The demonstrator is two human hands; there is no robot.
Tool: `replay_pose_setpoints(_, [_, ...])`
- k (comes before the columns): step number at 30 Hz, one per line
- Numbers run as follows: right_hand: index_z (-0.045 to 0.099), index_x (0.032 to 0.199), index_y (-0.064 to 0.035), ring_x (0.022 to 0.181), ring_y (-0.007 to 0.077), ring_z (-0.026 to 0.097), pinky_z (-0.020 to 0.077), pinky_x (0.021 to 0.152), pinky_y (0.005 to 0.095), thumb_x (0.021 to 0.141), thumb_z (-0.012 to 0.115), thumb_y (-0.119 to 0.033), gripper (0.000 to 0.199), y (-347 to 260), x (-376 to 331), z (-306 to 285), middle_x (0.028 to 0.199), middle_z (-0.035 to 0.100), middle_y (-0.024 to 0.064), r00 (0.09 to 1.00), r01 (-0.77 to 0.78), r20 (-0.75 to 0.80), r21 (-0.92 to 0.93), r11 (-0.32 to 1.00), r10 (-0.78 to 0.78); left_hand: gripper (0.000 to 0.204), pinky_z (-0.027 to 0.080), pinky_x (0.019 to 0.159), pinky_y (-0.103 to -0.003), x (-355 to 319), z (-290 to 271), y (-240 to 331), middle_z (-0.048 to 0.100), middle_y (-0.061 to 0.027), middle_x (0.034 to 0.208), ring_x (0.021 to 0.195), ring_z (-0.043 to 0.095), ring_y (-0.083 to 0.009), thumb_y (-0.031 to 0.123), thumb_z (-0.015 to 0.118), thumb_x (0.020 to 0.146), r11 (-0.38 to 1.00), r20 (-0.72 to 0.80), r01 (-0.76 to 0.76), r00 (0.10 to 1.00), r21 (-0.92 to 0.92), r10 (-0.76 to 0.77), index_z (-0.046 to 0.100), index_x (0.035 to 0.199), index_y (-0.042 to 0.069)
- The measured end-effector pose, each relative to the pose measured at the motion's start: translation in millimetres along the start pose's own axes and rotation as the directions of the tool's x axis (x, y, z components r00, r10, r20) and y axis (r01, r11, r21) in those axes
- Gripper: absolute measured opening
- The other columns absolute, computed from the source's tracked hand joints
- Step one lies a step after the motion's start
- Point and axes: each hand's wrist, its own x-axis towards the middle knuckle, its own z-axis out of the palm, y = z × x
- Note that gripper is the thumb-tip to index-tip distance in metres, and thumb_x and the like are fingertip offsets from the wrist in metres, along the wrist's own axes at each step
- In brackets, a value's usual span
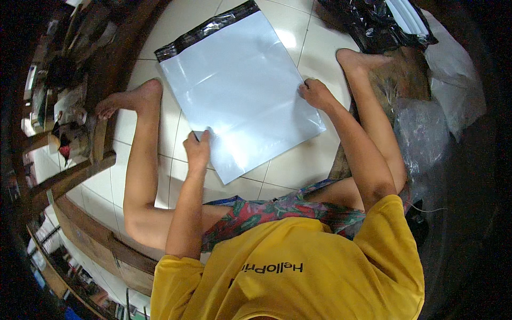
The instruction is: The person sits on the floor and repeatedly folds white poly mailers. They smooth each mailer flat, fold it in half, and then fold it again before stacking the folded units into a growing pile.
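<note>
**Two hands grip one pale plastic sheet on a tiled floor**

Directions are from the sheet's middle, with twelve at the top of the view. One large pale grey plastic sheet (245, 90) lies flat and slightly skewed on the tiled floor (288, 176), between two bent bare legs. One black band (208, 31) runs along its edge at eleven o'clock. Whether the sheet is a pouch with something inside, I cannot tell.

One black plastic bag (368, 32) lies at two o'clock, holding pale flat layers (408, 20) whose number cannot be counted. At three o'clock there are at least two see-through plastic bags, a crumpled clear bag (421, 133) and a whiter bag (457, 80) beyond it; their contents cannot be made out.

The left hand (198, 149) is at about seven o'clock, its thumb raised, closed narrowly on the sheet's left edge, where a small dark patch shows. The right hand (318, 96) is at three o'clock, its fingers curled in and closed on the right edge. The left forearm (186, 208) rises nearly straight from six to seven o'clock; the right forearm (357, 144) slants in from about four. One yellow shirt (298, 266) and one pair of patterned shorts (266, 213) fill six o'clock.
</note>
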Motion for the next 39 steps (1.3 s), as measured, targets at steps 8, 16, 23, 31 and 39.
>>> replay_pose_setpoints(8, [0.067,0.099,0.0056,0.103,0.0462,0.062,0.0504,0.092,0.0517,0.093,0.058,-0.030,0.037,-17,-10,8,0.107,0.065,0.0285,0.998,-0.006,-0.067,-0.083,0.997,0.000,0.052,0.041,0.103,-0.050,3,20,-20,0.048,-0.0355,0.124,0.117,0.050,-0.0468,0.027,0.058,0.094,0.991,-0.037,0.097,0.995,0.089,-0.094,0.050,0.127,-0.013])
replay_pose_setpoints(16, [0.059,0.120,0.0022,0.114,0.0443,0.057,0.0481,0.095,0.0526,0.097,0.061,-0.027,0.037,-37,-26,8,0.127,0.057,0.0272,0.980,-0.087,-0.194,-0.190,0.978,0.050,0.068,0.035,0.111,-0.050,-16,19,0,0.044,-0.0381,0.131,0.125,0.044,-0.0502,0.031,0.062,0.092,0.998,-0.174,0.028,0.985,0.060,-0.017,0.039,0.139,-0.015])
replay_pose_setpoints(23, [0.054,0.131,-0.0066,0.120,0.0363,0.052,0.0470,0.101,0.0447,0.085,0.074,-0.025,0.054,-71,-75,37,0.131,0.052,0.0205,0.913,0.385,0.043,-0.414,0.825,-0.405,0.083,0.018,0.122,-0.054,-65,16,37,0.027,-0.0318,0.155,0.146,0.023,-0.0482,0.035,0.067,0.090,0.490,0.366,-0.756,0.644,0.433,0.672,0.029,0.148,-0.011])
replay_pose_setpoints(31, [0.053,0.131,-0.0038,0.124,0.0374,0.049,0.0445,0.105,0.0459,0.086,0.072,-0.023,0.053,-66,-75,46,0.131,0.051,0.0212,0.901,0.397,-0.012,-0.380,0.835,-0.434,0.092,0.010,0.124,-0.053,-66,35,14,0.023,-0.0280,0.159,0.151,0.016,-0.0409,0.054,0.060,0.090,0.255,0.740,-0.896,0.443,0.362,0.506,0.030,0.149,-0.009])
replay_pose_setpoints(39, [0.045,0.143,0.0039,0.145,0.0443,0.029,0.0191,0.119,0.0596,0.093,0.060,-0.039,0.067,-126,-98,101,0.149,0.041,0.0272,0.827,0.500,-0.096,-0.324,0.803,-0.554,0.078,0.008,0.124,-0.053,-59,49,8,0.033,-0.0201,0.158,0.151,0.018,-0.0368,0.054,0.052,0.095,0.228,0.810,-0.871,0.490,0.436,0.323,0.037,0.151,0.002])
